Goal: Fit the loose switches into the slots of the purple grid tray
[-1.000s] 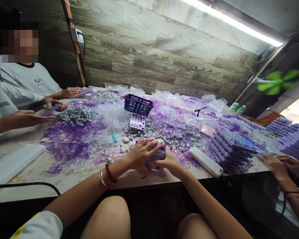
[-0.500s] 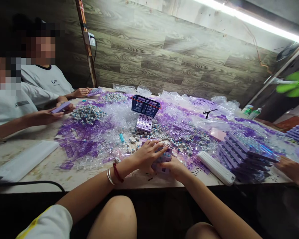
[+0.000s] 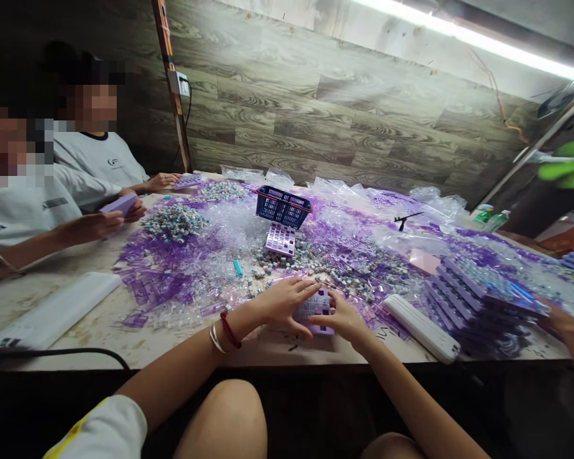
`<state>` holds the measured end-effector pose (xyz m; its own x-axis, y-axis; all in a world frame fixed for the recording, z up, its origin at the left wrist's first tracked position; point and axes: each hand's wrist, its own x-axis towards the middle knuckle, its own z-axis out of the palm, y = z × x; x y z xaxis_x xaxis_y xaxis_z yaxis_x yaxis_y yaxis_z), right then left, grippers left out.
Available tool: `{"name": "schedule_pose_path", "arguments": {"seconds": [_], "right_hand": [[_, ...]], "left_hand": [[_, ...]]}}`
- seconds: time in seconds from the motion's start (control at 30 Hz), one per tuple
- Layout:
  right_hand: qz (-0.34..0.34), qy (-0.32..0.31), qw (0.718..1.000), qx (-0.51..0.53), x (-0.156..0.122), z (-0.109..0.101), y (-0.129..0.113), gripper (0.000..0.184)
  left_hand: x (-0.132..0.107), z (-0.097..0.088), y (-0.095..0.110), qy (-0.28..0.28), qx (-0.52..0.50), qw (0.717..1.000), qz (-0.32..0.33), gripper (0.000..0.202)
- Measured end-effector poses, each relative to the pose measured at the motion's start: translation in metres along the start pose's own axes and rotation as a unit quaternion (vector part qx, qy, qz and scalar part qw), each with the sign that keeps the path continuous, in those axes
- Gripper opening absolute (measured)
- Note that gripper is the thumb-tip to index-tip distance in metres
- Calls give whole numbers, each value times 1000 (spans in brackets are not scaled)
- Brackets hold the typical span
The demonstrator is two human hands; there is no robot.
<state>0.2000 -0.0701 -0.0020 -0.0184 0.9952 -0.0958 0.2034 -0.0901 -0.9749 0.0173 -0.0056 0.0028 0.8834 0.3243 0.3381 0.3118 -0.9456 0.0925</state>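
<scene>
Both my hands rest on a small purple keypad frame [image 3: 318, 312] near the table's front edge. My left hand [image 3: 284, 303] lies over its left part with fingers curled on it, a red cord and silver bangles on the wrist. My right hand [image 3: 342, 315] grips its right side, fingers bent round the edge. A heap of small grey-blue key switches [image 3: 344, 268] spreads just beyond my hands. Another purple frame [image 3: 280, 239] leans against a dark blue basket [image 3: 282, 205] farther back.
Purple and clear plastic scraps [image 3: 167, 280] cover the table's middle. A stack of purple frames [image 3: 478, 293] and a white bar [image 3: 421, 327] lie right; another white bar [image 3: 52, 312] left. Two people at left hold purple frames [image 3: 118, 204]. Another person's hand [image 3: 569, 328] shows at right.
The view has swung a little left and down. My hands have lowered the purple frame closer to the table, and my right hand's fingers have moved onto its top edge.
</scene>
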Motion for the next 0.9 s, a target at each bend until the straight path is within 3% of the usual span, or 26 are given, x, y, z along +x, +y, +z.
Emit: {"name": "schedule_pose_path", "arguments": {"seconds": [0.07,0.13,0.2,0.3,0.5,0.6,0.7,0.8,0.9], "right_hand": [[3,-13,999,-31,1,-3,1,59],[4,-18,998,-53,1,-6,3,54],[2,-14,996,-87,2,-8,4,49],[-8,19,981,-190,4,-14,6,46],[-96,123,925,-345,12,-36,15,33],[-144,210,872,-417,16,-45,22,28],[-171,252,832,-464,20,-49,31,27],[-171,249,828,-473,22,-47,38,27],[-169,229,839,-464,24,-43,39,27]], "left_hand": [[0,-4,-8,7,-8,999,-46,60],[-2,-10,-19,8,29,986,-166,32],[-7,-17,-31,-15,97,944,-316,27],[-17,-25,-46,-70,118,898,-417,29],[-21,-24,-54,-78,100,897,-424,26],[-19,-23,-56,-71,94,896,-428,19],[-18,-21,-60,-40,78,903,-420,15],[-14,-15,-60,27,-7,924,-382,16],[-8,-8,-55,67,-161,927,-334,18]]}}
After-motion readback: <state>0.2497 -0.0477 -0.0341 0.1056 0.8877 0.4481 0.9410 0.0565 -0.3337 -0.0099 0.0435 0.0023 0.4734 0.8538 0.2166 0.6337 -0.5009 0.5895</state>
